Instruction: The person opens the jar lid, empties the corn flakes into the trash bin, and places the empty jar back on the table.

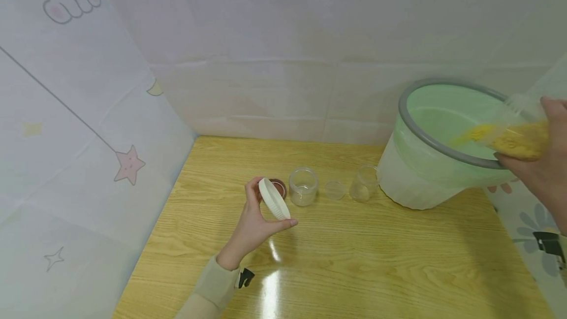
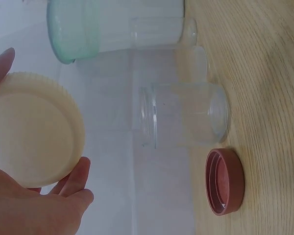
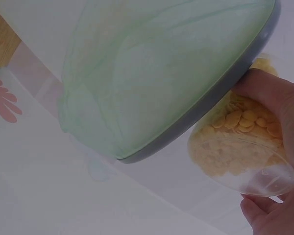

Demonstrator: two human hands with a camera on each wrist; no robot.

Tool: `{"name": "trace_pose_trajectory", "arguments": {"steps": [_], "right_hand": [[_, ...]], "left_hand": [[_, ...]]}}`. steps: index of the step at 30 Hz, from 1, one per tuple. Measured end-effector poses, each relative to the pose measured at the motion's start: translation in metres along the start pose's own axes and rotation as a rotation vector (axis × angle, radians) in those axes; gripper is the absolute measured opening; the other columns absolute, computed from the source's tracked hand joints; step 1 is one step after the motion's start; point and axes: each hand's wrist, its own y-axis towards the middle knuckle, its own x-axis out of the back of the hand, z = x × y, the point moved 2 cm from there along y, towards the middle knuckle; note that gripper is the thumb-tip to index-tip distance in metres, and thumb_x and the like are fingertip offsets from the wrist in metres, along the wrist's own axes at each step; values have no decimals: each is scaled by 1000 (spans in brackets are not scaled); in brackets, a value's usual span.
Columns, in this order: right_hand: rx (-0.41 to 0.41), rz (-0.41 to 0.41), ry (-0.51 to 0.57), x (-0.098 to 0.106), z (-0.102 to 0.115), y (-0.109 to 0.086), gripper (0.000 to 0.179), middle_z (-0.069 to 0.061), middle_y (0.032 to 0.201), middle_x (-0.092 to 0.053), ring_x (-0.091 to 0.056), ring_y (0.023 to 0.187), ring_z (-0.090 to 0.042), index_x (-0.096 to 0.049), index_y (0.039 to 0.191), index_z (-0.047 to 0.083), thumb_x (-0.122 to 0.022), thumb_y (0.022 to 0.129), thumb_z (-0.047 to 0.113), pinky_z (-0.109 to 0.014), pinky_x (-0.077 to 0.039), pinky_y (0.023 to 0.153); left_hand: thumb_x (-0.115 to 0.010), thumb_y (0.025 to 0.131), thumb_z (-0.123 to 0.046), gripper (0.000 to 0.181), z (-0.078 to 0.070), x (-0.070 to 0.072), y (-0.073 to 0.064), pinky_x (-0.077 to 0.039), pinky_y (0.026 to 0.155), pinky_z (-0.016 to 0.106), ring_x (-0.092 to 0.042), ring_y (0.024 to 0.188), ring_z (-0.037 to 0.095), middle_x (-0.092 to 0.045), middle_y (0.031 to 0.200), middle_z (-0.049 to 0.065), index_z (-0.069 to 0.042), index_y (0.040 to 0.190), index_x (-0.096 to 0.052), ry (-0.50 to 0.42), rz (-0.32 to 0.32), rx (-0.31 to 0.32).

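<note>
My left hand [image 1: 254,228] holds a white ribbed lid [image 1: 273,200] by its edge, tilted above the table, with thumb and fingers on opposite sides. On the right, my right hand [image 1: 542,166] grips a clear jar [image 3: 235,161] tipped on its side at the rim of a bin [image 1: 405,181]. Small yellow discs [image 3: 245,122] fill part of the jar. Some yellow pieces [image 1: 478,133] are blurred at its mouth, over the bin's green liner [image 1: 443,117]. Under the left hand's lid sits a reddish-brown lid [image 2: 225,181], partly covered in the head view.
A clear glass jar [image 1: 303,187] stands right of the reddish-brown lid. Further right lie a clear flat disc [image 1: 335,190] and a clear cup [image 1: 364,183] close to the bin. Wood-grain table [image 1: 354,260] spreads in front; printed sheets [image 1: 266,82] hang behind and beside it.
</note>
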Motion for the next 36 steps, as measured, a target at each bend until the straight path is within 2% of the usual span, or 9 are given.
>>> {"name": "trace_pose_trajectory", "arguments": {"steps": [6, 11, 18, 36], "right_hand": [[-4, 0, -7, 0, 1, 0, 113, -23, 161, -24, -21, 146, -44, -27, 160, 10, -26, 80, 91, -57, -15, 118], [-9, 9, -6, 1, 2, 0, 108, -24, 160, -24, -21, 146, -45, -26, 160, 10, -26, 84, 87, -57, -16, 118], [32, -8, -9, 1, 1, 1, 108, -25, 159, -25, -21, 146, -44, -27, 160, 9, -26, 85, 87, -57, -15, 119], [-7, 3, -51, 0, 2, 2, 103, -23, 160, -26, -24, 144, -46, -27, 160, 9, -25, 88, 82, -57, -18, 118]], "left_hand": [[-98, 68, -34, 114, 1, -1, 0, -35, 108, 55, -44, 134, 24, -46, 140, 2, -32, 150, -18, 6, 0, 8], [-98, 68, -35, 113, 1, -1, 0, -35, 108, 55, -44, 133, 26, -47, 139, 2, -31, 149, -19, 12, -1, 17], [-98, 68, -34, 113, 2, -1, -1, -34, 108, 55, -44, 134, 25, -46, 140, 2, -31, 149, -19, 10, 2, 19], [-98, 68, -35, 114, 2, -1, -2, -33, 109, 56, -41, 137, 25, -45, 142, 2, -33, 150, -19, 7, 4, 11]]}}
